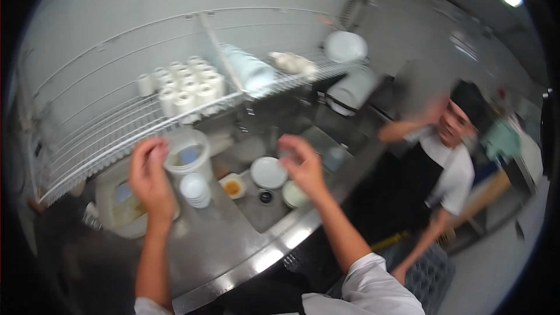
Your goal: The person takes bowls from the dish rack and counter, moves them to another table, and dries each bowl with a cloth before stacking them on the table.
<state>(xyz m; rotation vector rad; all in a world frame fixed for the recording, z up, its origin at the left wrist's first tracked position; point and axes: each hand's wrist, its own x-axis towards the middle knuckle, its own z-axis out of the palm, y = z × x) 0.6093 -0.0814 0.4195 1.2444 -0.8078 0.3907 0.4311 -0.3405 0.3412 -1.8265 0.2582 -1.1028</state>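
My left hand is raised over the steel counter, its fingers loosely curled and slightly blurred, with nothing visible in it. Beside it are a white bucket and a stack of small white bowls. Over the sink my right hand hangs in the air, thumb and fingers apart and holding nothing. Close to it, a round white plate, a pale green bowl and a small square dish with orange-brown contents sit in the sink. I cannot tell whether either hand touches anything.
A wire shelf above the counter carries several white rolls, a stack of light-blue items and a white round container. A rectangular tub stands at left. A co-worker in a black apron stands at right, beside grey crates.
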